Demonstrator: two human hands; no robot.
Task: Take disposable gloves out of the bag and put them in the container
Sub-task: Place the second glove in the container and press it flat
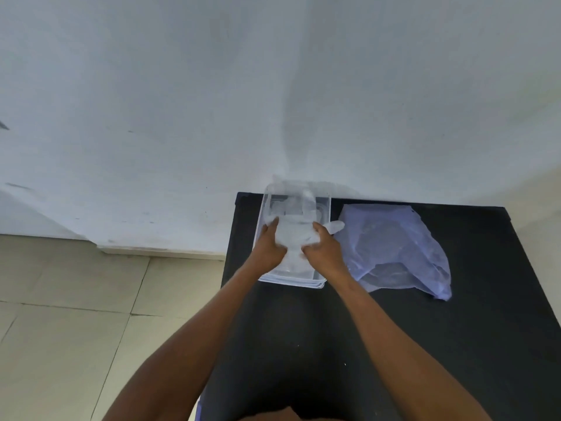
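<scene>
- Disposable gloves [293, 235]: clear bunch pressed into the clear container [323, 205] by left hand [268, 249] and right hand [323, 252], both closed on it.
- Plastic bag [394, 250] lies beside; further gloves apparently left inside.

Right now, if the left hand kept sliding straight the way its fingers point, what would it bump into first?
Probably the far wall of the clear container. The left hand points away over the gloves inside it; depth is hard to judge.

We see both hands [268, 249] [324, 252] pressing gloves [296, 235] into the container [323, 205] (bag [394, 253] just beside) on the tabletop [455, 344].
</scene>
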